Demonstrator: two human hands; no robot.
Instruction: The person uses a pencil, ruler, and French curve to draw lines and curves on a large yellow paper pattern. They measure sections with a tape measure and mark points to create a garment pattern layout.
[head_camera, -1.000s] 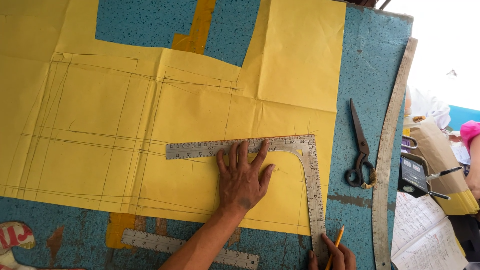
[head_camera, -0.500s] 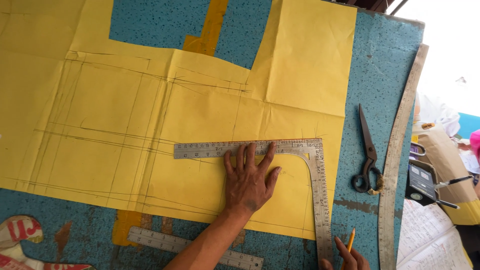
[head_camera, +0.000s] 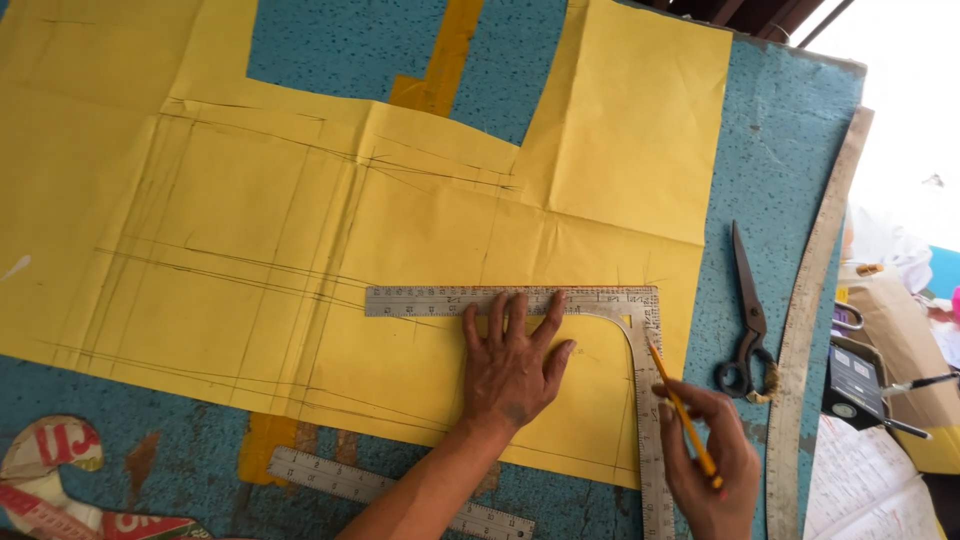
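A large yellow paper pattern (head_camera: 330, 230) with pencil lines lies on a blue speckled table (head_camera: 780, 130). On it rests a metal L-shaped square ruler (head_camera: 640, 400). My left hand (head_camera: 510, 365) lies flat, fingers spread, pressing on the ruler's long arm and the paper. My right hand (head_camera: 705, 465) grips a yellow pencil (head_camera: 680, 415), whose tip touches the ruler's short arm near the inner corner.
Black scissors (head_camera: 748, 320) lie right of the paper. A long curved metal ruler (head_camera: 805, 330) runs along the table's right edge. A straight metal ruler (head_camera: 360, 485) lies below the paper. Papers, a clipboard and a brown package sit at the far right.
My right hand with the pencil has risen from the bottom edge to the ruler's short arm. My left hand keeps pressing the ruler. The camera view shifted slightly.
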